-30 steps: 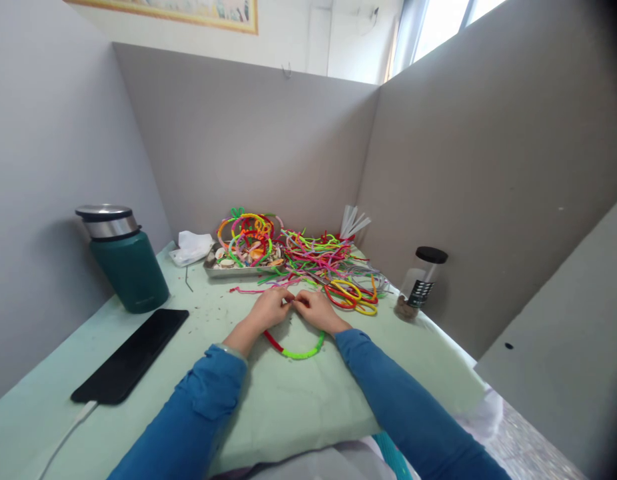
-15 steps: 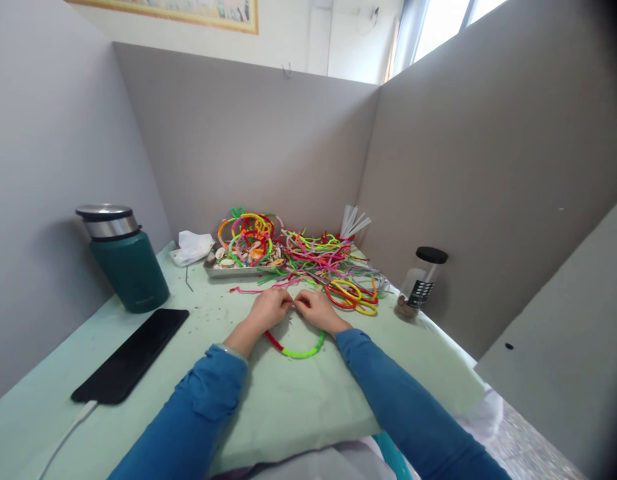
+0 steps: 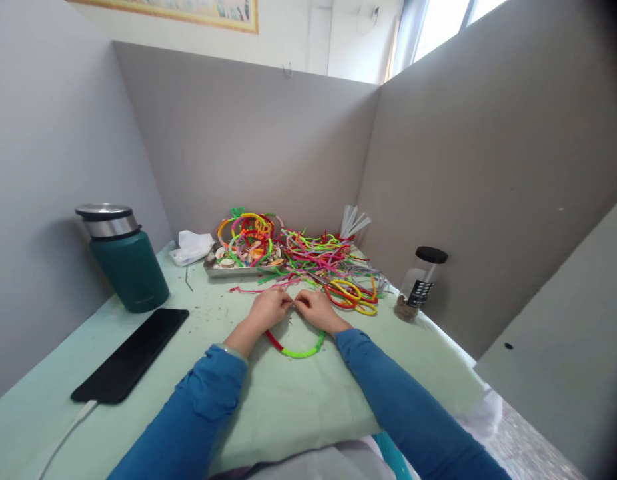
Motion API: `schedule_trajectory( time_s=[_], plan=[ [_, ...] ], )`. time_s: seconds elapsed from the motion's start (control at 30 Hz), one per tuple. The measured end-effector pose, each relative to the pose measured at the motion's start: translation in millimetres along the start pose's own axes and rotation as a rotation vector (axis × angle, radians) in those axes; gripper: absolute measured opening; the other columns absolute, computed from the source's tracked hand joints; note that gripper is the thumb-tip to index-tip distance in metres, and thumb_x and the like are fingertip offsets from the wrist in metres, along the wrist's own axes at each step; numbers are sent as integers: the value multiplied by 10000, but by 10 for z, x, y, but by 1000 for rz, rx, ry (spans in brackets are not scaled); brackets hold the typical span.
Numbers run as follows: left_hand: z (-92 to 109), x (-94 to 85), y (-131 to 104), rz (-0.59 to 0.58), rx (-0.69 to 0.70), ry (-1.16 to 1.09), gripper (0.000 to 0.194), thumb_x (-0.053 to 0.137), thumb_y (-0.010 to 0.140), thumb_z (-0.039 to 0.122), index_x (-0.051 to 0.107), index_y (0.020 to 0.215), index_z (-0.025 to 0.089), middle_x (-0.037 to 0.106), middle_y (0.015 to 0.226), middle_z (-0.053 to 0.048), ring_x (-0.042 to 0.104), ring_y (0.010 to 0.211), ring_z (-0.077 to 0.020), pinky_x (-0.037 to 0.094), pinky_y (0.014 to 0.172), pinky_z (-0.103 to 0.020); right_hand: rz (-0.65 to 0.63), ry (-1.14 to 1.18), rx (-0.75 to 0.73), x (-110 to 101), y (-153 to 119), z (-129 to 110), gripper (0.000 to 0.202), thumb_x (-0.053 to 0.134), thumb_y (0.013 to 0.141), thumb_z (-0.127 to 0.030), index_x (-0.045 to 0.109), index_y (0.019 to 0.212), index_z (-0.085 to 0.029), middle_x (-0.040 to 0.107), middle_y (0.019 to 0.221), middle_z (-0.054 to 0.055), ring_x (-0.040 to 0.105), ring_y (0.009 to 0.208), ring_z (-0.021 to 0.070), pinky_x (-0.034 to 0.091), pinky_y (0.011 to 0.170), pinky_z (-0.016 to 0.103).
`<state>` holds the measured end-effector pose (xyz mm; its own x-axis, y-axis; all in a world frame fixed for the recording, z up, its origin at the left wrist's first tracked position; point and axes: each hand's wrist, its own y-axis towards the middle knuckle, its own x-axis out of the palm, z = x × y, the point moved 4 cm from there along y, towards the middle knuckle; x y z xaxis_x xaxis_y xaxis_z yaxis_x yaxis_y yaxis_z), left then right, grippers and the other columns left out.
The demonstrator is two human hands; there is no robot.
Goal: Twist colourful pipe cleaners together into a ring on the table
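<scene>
A ring wound from pipe cleaners (image 3: 301,355), red on its left, lime green at the front and darker green on its right, curves below my hands on the cloth. My left hand (image 3: 270,311) is closed in a pinch at the ring's far left part. Just beside it, nearly fingertip to fingertip, my right hand (image 3: 319,312) pinches the far right part. My fingers hide the ends between them. Behind my right hand lie scissors with red and yellow handles (image 3: 346,293). A pink pipe cleaner (image 3: 261,291) lies beyond my left hand.
A metal tray (image 3: 238,272) holds shells and colourful rings. To its right spreads a pile of loose pipe cleaners (image 3: 323,253). A green bottle (image 3: 128,267), a phone (image 3: 131,357) on a cable, tissues (image 3: 192,248) and a black-lidded jar (image 3: 419,287) stand or lie around. Grey partitions (image 3: 248,133) enclose the table.
</scene>
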<state>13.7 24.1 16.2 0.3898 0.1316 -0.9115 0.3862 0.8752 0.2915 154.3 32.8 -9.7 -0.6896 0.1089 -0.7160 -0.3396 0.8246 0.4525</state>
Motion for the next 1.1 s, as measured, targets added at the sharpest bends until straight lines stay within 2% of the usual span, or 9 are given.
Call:
schedule_trajectory(
  time_s=[0.27, 0.67, 0.97, 1.1],
  plan=[
    [-5, 9, 6, -7, 9, 5, 218, 527, 799, 255, 727, 883, 234, 660, 922, -50, 592, 838, -173, 417, 698, -238, -20, 14, 10, -11, -5, -25, 124, 542, 811, -219, 650, 779, -169, 636, 684, 11, 510, 600, 113, 321, 561, 224],
    [-47, 42, 24, -26, -75, 31, 214, 524, 785, 287, 706, 860, 204, 694, 810, -52, 593, 755, -180, 375, 631, -249, -17, 6, 9, -23, 0, -41, 115, 542, 804, -205, 646, 775, -165, 645, 707, 12, 530, 638, 119, 346, 619, 234],
    [-72, 59, 61, -57, -91, -63, 218, 521, 783, 264, 713, 818, 168, 685, 752, -45, 560, 680, -148, 346, 602, -239, -17, -2, -1, -20, -7, -35, 124, 535, 815, -216, 632, 752, -173, 634, 681, -2, 514, 616, 115, 351, 672, 250],
    [-87, 80, 71, -61, -95, -103, 219, 513, 780, 264, 703, 779, 154, 670, 712, -41, 536, 644, -139, 317, 575, -240, -27, 14, -5, -40, -4, -55, 156, 510, 834, -211, 619, 731, -168, 610, 650, -5, 494, 597, 108, 343, 649, 242]
  ],
)
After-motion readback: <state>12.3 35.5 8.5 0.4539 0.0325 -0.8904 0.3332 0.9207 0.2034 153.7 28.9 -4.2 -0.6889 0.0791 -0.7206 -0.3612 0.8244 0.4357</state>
